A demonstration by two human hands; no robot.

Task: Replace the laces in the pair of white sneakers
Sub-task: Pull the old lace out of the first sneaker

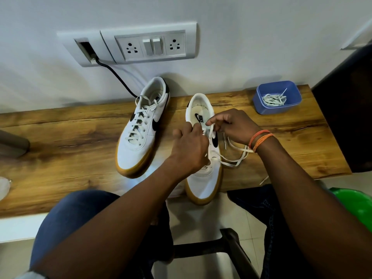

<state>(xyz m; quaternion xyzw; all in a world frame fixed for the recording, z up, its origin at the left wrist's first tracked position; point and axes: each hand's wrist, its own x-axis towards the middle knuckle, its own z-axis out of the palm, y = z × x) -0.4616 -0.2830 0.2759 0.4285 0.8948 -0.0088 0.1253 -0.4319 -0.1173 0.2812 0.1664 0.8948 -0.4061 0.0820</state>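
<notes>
White gum-soled sneaker (203,178) on the wooden tabletop (70,146) needs steadying: left hand (189,148) grips its tongue area while right hand (231,125) pinches the flat white lace (233,156), best drawn evenly without twists.

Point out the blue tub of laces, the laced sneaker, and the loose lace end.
blue tub (259,105), head view, front wall.
laced sneaker (130,154), head view, white toe.
loose lace end (263,180), head view, tip over table edge.

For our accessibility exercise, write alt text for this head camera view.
Two hands, left hand and right hand, work a white lace on the right sneaker, beside a laced left sneaker on a wooden shelf. A blue tub holds more laces.
</notes>
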